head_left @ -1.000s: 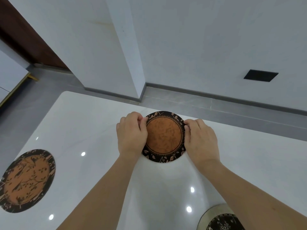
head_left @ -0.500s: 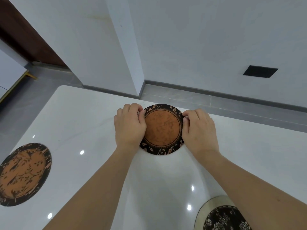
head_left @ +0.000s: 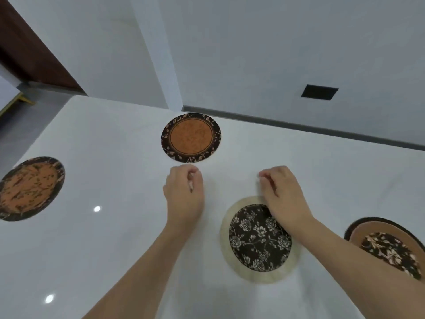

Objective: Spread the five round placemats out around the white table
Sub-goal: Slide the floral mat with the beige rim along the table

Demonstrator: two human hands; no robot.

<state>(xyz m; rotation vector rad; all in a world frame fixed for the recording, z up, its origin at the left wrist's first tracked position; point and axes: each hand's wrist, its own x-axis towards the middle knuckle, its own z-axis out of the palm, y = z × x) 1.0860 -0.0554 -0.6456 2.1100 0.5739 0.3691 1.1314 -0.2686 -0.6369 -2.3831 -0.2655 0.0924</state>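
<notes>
An orange round placemat with a dark leafy border lies flat near the far edge of the white table. My left hand hovers just in front of it, fingers curled, holding nothing. My right hand hangs with loosely curled fingers, empty, above the far rim of a cream-edged placemat with black floral centre. A second orange placemat lies at the table's left. A dark-rimmed tan placemat with floral centre shows at the right, partly behind my right forearm.
The white wall and a grey skirting strip run just behind the table's far edge. A black rectangular vent sits in the wall. Grey floor and a dark wooden panel lie to the far left.
Both hands have let go of the far orange placemat and pulled back toward me. The view has tilted down, so the two near placemats now show.
</notes>
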